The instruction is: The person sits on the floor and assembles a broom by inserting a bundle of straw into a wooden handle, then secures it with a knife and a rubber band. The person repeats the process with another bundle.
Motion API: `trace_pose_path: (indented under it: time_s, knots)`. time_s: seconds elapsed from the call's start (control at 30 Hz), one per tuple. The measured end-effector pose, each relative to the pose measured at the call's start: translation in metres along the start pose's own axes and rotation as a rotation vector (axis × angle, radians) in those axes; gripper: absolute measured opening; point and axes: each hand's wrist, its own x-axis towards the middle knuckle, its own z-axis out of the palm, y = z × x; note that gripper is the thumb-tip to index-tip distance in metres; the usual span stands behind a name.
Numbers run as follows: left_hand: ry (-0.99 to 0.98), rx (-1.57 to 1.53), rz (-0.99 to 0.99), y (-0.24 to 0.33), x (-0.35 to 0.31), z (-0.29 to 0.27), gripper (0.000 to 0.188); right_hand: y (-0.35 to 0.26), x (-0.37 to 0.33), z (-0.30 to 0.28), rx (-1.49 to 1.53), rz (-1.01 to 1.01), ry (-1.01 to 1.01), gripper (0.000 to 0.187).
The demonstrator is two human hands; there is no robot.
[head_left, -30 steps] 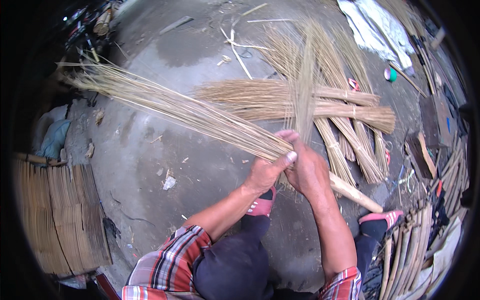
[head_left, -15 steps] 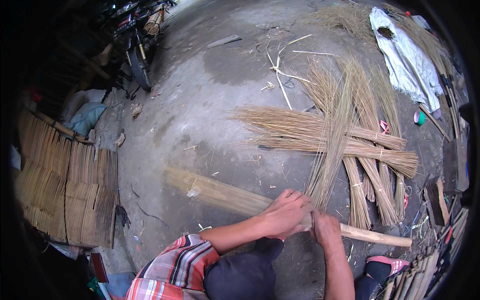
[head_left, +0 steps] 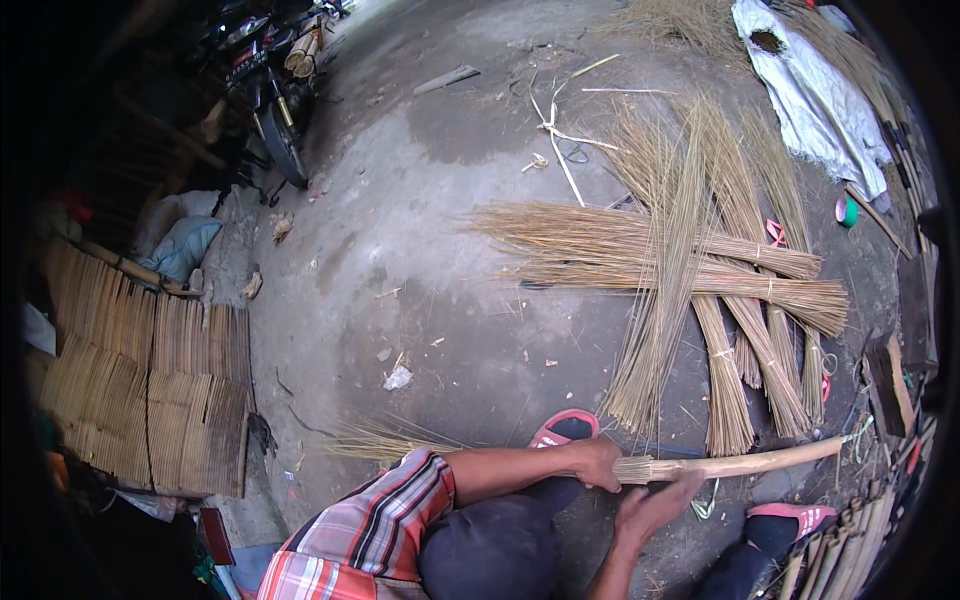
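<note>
Bundle (head_left: 632, 469) and left hand (head_left: 597, 464) remain together, we see, but the right hand (head_left: 645, 512) has come away: half a second ago both met at the butt end while the stalks swept by in a blur. Now the left grip alone is clamped around the bundle, its butts showing just right of the fist and its thin tips (head_left: 390, 438) spreading beyond the checked sleeve (head_left: 375, 505). The right grip is loose, fingers stretched just below the wooden pole (head_left: 770, 460); whether it brushes the pole, we cannot be sure. For the work, we judge, that leaves one hand steadying the stalks and the other free. Farther ahead, a loose sheaf (head_left: 640, 370) lies across tied sheaves (head_left: 570, 228) on the floor (head_left: 400, 300).
</note>
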Motion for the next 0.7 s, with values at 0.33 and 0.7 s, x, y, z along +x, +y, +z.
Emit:
trace_pose_path:
  time_s: [0.33, 0.7]
  knots:
    - [-0.086, -0.106, 0.092, -0.009, 0.006, 0.000, 0.044, -0.004, -0.023, 0.029, 1.242, 0.619, -0.382, 0.054]
    - [-0.348, -0.478, 0.007, -0.011, 0.016, 0.013, 0.038, -0.021, -0.011, 0.028, 1.533, 0.986, -0.248, 0.060]
